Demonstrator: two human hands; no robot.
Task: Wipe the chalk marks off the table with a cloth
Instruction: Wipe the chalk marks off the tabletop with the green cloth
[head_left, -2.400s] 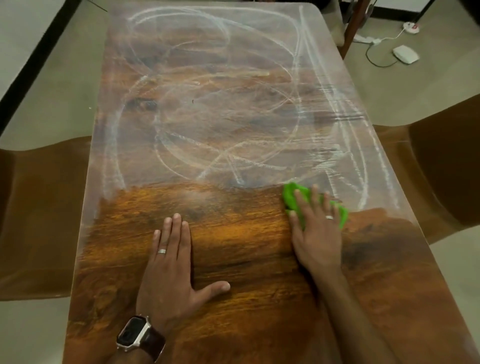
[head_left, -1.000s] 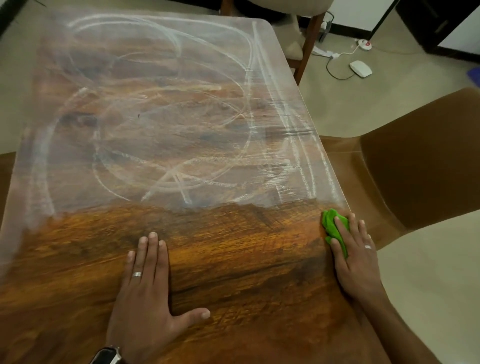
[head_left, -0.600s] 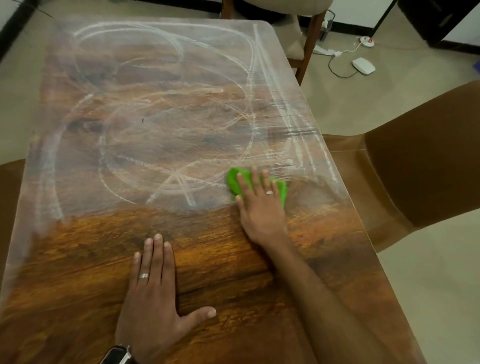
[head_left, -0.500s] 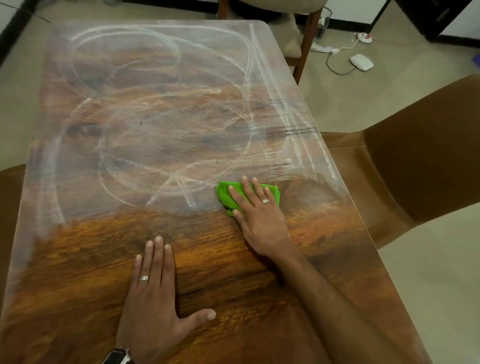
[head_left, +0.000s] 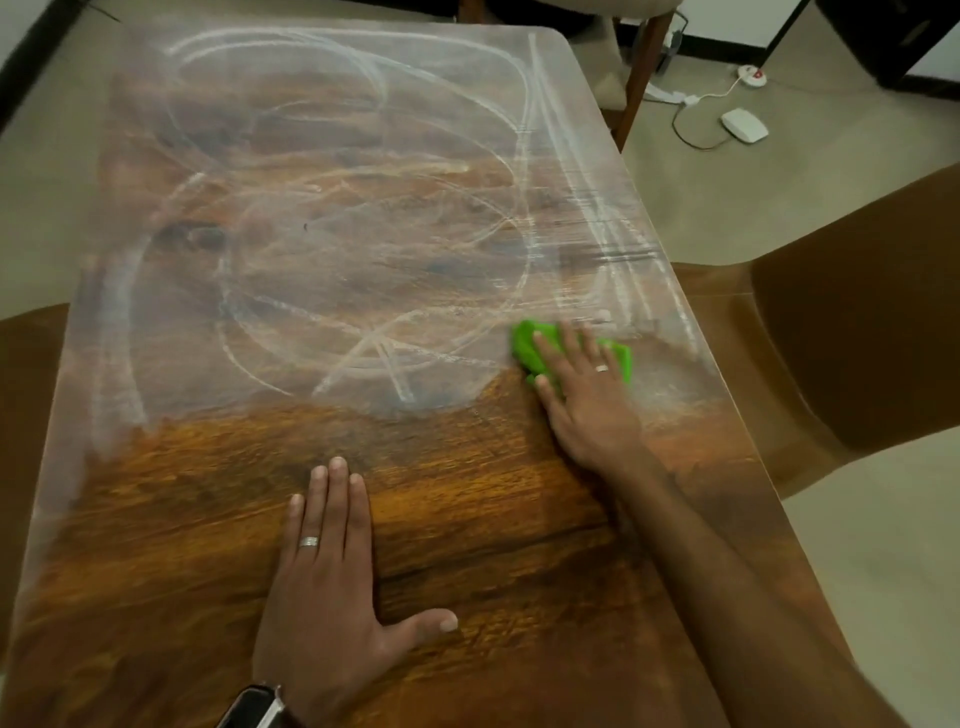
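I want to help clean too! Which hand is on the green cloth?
The right hand, with fingers flat on the green cloth among the chalk marks. The left hand lies on bare wood.

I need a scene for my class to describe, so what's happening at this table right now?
A person is wiping chalk marks off a wooden table. The right hand presses a green cloth flat at the near edge of the scribbles. The left hand rests flat on the clean near part. Most of the far tabletop is still chalky.
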